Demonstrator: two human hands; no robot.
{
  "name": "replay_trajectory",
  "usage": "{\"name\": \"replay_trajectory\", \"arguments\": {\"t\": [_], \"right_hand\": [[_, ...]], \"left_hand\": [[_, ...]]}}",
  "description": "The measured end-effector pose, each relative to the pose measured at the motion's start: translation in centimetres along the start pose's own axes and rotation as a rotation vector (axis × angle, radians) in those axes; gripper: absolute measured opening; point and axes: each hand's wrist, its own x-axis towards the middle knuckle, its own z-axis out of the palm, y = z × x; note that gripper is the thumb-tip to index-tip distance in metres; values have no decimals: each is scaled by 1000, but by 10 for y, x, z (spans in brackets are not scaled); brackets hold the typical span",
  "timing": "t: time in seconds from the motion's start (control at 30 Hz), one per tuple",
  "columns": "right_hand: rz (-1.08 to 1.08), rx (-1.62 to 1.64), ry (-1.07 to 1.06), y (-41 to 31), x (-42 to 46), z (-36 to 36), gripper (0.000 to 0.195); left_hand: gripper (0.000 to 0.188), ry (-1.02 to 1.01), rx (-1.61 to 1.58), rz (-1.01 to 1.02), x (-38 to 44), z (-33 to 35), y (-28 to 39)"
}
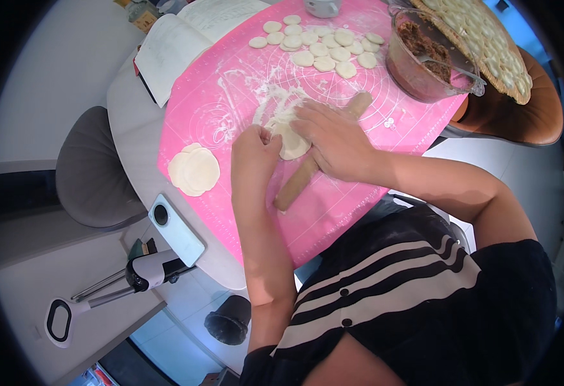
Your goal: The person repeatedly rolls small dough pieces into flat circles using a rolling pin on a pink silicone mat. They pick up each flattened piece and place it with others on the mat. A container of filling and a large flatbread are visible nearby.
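Note:
On a floured pink silicone pastry mat [204, 222] lies a wooden rolling pin [297, 187], set diagonally. My right hand [335, 137] rests flat over the middle of the pin, fingers reaching past it. Just beyond, a round dough wrapper [293, 143] has its left edge pinched between the thumb and fingers of my left hand [257, 157]. Part of the wrapper is hidden by my right fingers. A stack of rolled wrappers [195, 171] lies to the left. Several small flattened dough discs [324, 63] are spread at the far side of the mat.
A glass bowl of meat filling [419, 58] with a spoon stands at the far right. Beyond it, a woven tray [484, 43] holds many dumplings. An open notebook [166, 55] lies far left, a light blue phone [176, 230] on the near-left table edge. A white cup [322, 7] stands at the back.

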Motion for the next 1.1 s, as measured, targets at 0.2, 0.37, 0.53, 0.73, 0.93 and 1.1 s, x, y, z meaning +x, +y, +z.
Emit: {"name": "replay_trajectory", "arguments": {"t": [0.2, 0.37, 0.53, 0.73, 0.93, 1.1], "right_hand": [[-7, 4, 47, 1, 45, 21, 44], [65, -84, 120, 8, 92, 42, 44], [115, 0, 8, -7, 41, 20, 47], [6, -29, 24, -2, 0, 2, 51], [22, -77, 111, 5, 90, 47, 50], [236, 9, 65, -3, 79, 44, 51]], "left_hand": [[31, -10, 139, -23, -3, -7, -1], [28, 43, -8, 115, 11, 2, -4], [26, 75, 103, 171, 12, 2, -14], [28, -48, 86, -60, -1, -10, 0], [30, 56, 17, 110, 6, -5, -3], [29, 54, 31, 167, 14, -1, -6]]}}
